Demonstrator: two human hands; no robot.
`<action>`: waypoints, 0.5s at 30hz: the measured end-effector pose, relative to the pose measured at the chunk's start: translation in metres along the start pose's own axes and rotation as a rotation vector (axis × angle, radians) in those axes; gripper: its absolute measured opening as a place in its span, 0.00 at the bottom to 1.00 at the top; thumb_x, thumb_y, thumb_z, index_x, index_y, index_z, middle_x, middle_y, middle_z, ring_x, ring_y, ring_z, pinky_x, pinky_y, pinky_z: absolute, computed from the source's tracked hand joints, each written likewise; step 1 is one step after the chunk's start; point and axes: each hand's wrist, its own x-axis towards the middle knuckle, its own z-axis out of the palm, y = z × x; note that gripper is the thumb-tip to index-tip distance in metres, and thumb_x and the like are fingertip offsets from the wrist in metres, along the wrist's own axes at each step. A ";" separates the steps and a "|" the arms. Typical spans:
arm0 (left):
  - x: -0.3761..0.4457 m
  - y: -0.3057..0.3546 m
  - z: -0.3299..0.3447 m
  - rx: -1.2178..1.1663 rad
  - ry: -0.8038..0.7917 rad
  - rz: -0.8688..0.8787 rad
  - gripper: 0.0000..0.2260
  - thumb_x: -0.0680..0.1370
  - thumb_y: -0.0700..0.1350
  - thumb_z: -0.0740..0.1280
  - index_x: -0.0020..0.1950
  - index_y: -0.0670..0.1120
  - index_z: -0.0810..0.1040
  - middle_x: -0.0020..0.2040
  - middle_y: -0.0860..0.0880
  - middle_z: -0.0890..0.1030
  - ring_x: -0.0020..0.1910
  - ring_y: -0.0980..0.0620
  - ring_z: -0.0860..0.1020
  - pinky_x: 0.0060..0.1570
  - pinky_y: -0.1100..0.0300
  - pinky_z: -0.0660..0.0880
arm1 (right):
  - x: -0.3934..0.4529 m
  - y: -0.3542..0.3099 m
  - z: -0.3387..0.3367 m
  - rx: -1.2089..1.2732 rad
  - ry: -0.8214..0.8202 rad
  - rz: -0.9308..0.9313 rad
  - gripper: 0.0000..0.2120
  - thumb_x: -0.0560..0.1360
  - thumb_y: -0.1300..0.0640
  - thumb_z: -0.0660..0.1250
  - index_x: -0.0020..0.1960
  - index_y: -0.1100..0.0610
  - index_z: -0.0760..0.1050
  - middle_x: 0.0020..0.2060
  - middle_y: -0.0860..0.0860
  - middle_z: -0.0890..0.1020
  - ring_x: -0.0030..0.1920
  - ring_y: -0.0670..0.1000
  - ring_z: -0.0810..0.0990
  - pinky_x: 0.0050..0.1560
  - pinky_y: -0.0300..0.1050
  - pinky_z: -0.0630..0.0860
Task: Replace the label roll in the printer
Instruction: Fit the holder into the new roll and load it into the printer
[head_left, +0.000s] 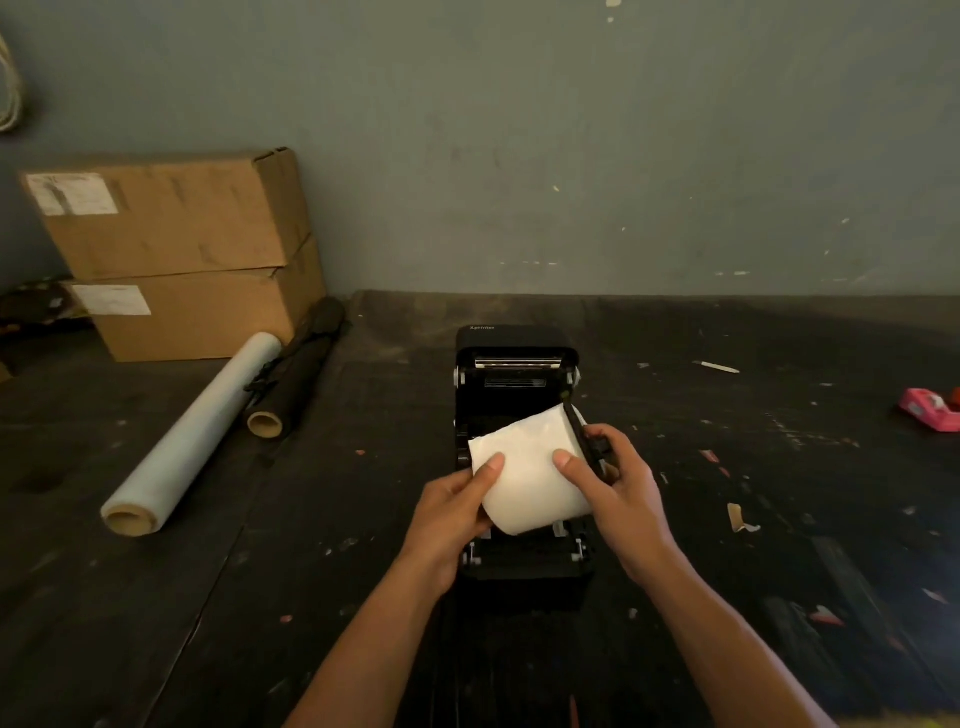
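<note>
A black label printer (517, 364) stands open on the dark table, its lid tilted back toward the wall. A white label roll (530, 470) is held over the printer's open bay, tilted, with its far end near the right black roll holder. My left hand (452, 519) grips the roll's left near side, thumb on top. My right hand (618, 488) grips the right side, thumb on top and fingers around the roll's end and the black holder piece. The bay under the roll is mostly hidden.
Two stacked cardboard boxes (176, 249) stand at the back left against the wall. A clear stretch-film roll (192, 431) and a black roll (296, 374) lie beside them. A pink tape dispenser (932, 410) sits at the far right. Paper scraps dot the table.
</note>
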 end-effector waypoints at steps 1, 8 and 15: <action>0.000 -0.002 -0.001 -0.008 0.007 0.000 0.11 0.74 0.54 0.70 0.52 0.50 0.83 0.47 0.52 0.86 0.47 0.55 0.84 0.41 0.61 0.80 | 0.000 -0.001 0.002 -0.039 0.015 -0.002 0.24 0.65 0.37 0.69 0.59 0.39 0.67 0.52 0.37 0.71 0.49 0.43 0.76 0.35 0.33 0.76; 0.005 -0.002 -0.004 -0.068 0.013 -0.002 0.12 0.73 0.52 0.72 0.53 0.49 0.83 0.48 0.51 0.86 0.47 0.53 0.84 0.39 0.60 0.80 | 0.008 0.004 0.003 -0.015 0.008 0.096 0.19 0.70 0.43 0.69 0.57 0.41 0.66 0.52 0.42 0.72 0.49 0.49 0.77 0.41 0.47 0.80; 0.010 -0.005 0.011 -0.001 0.053 0.080 0.17 0.68 0.62 0.70 0.50 0.55 0.84 0.47 0.55 0.86 0.47 0.56 0.84 0.42 0.60 0.80 | 0.009 0.019 -0.002 0.206 0.070 0.229 0.23 0.65 0.42 0.71 0.57 0.44 0.69 0.55 0.51 0.74 0.51 0.52 0.78 0.41 0.48 0.80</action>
